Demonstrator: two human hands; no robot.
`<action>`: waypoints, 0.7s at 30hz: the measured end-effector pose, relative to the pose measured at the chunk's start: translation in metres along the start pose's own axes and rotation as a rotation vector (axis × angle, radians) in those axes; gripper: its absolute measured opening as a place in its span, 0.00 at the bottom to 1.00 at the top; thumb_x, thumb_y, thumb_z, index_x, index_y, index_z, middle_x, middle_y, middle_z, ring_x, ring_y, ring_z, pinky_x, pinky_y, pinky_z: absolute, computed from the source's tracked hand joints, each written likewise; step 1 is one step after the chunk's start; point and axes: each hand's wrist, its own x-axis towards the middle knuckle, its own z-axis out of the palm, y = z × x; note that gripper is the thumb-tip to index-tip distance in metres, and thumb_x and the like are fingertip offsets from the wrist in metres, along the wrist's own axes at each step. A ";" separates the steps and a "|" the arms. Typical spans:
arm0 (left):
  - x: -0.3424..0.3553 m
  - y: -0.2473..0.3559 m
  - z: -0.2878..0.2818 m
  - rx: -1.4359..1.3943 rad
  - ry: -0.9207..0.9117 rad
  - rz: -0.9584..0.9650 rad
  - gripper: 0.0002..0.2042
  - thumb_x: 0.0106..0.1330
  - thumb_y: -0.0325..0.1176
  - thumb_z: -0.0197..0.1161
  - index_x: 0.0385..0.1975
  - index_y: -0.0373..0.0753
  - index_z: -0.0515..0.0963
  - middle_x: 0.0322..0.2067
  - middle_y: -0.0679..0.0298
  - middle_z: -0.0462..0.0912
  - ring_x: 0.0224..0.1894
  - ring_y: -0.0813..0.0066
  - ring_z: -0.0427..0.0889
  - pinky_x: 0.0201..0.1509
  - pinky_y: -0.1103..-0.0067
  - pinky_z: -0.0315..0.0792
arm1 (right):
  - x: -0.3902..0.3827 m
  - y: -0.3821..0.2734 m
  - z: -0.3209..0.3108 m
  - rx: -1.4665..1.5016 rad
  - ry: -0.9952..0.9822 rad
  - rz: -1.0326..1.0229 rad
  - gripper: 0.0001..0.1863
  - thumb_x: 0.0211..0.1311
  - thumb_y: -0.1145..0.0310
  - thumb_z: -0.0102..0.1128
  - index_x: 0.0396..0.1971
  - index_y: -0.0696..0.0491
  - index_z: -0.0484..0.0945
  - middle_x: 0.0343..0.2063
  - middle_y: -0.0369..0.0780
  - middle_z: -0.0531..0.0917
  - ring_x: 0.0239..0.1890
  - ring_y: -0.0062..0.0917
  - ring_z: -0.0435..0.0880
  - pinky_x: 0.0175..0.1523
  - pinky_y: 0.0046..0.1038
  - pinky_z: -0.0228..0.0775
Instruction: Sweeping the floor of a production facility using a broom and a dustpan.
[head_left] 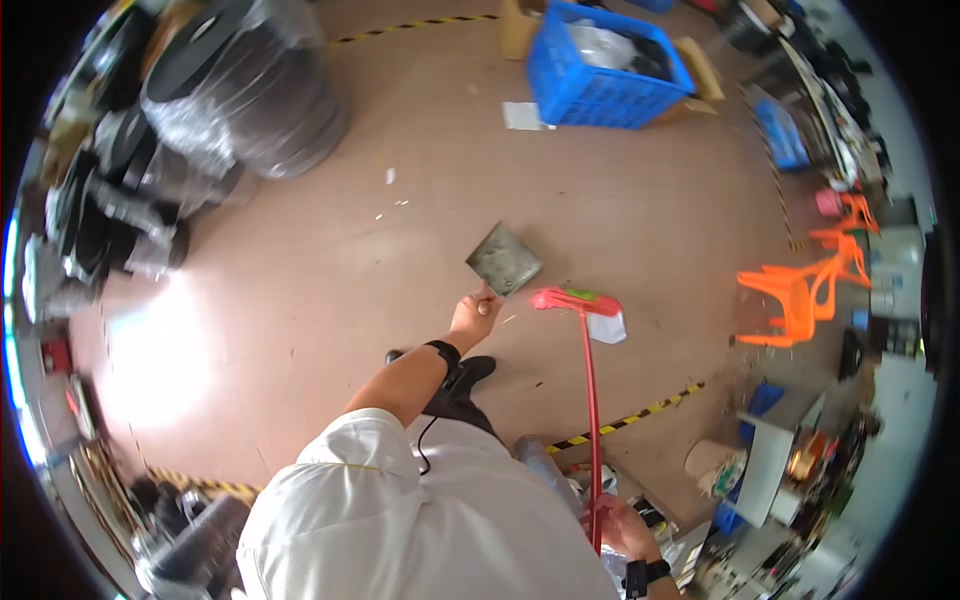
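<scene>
Our left hand (476, 312) is clamped on the grey dustpan (504, 259) resting on the floor (330, 270); our right hand (618, 527) grips the red broom (590, 380), its head just beside the dustpan.

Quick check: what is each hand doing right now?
Left hand: closed on the handle of the grey dustpan.
Right hand: closed around the red broom handle.

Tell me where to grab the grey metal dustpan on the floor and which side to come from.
Grip the grey metal dustpan by its short handle at the near corner, where the left hand is already closed. Come from the person's side, since the pan lies flat with its wide mouth away and towards the red broom head.
</scene>
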 end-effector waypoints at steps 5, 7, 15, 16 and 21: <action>-0.089 -0.019 -0.081 -0.051 0.070 0.159 0.10 0.64 0.38 0.63 0.36 0.38 0.79 0.45 0.49 0.81 0.48 0.48 0.80 0.51 0.65 0.75 | 0.097 0.003 -0.021 -0.453 0.545 0.074 0.07 0.65 0.71 0.54 0.42 0.54 0.75 0.31 0.41 0.80 0.24 0.26 0.78 0.24 0.29 0.71; -0.123 -0.030 -0.123 0.028 0.141 0.246 0.10 0.65 0.38 0.62 0.36 0.38 0.80 0.45 0.51 0.81 0.47 0.49 0.80 0.51 0.66 0.75 | 0.135 -0.008 -0.029 -0.716 0.615 0.146 0.07 0.66 0.70 0.53 0.41 0.52 0.77 0.25 0.39 0.77 0.19 0.25 0.74 0.19 0.28 0.67; -0.264 -0.126 -0.258 -0.011 0.388 -0.136 0.06 0.62 0.35 0.63 0.33 0.39 0.80 0.33 0.52 0.82 0.40 0.49 0.82 0.45 0.66 0.76 | 0.092 -0.020 0.039 -1.613 0.564 0.016 0.13 0.68 0.66 0.50 0.49 0.53 0.75 0.20 0.44 0.77 0.19 0.30 0.77 0.22 0.35 0.70; -0.283 -0.140 -0.267 -0.026 0.448 -0.163 0.06 0.61 0.34 0.63 0.32 0.39 0.80 0.32 0.52 0.82 0.38 0.49 0.82 0.44 0.67 0.76 | 0.105 -0.021 0.056 -1.654 0.636 0.057 0.13 0.68 0.66 0.50 0.49 0.53 0.75 0.20 0.44 0.77 0.19 0.30 0.77 0.22 0.35 0.70; -0.366 -0.207 -0.313 -0.028 0.625 -0.312 0.06 0.60 0.33 0.65 0.31 0.37 0.81 0.25 0.49 0.80 0.31 0.53 0.83 0.38 0.71 0.76 | 0.216 -0.027 0.143 -2.088 0.052 -0.402 0.22 0.69 0.61 0.52 0.61 0.47 0.70 0.33 0.54 0.82 0.37 0.48 0.82 0.40 0.41 0.74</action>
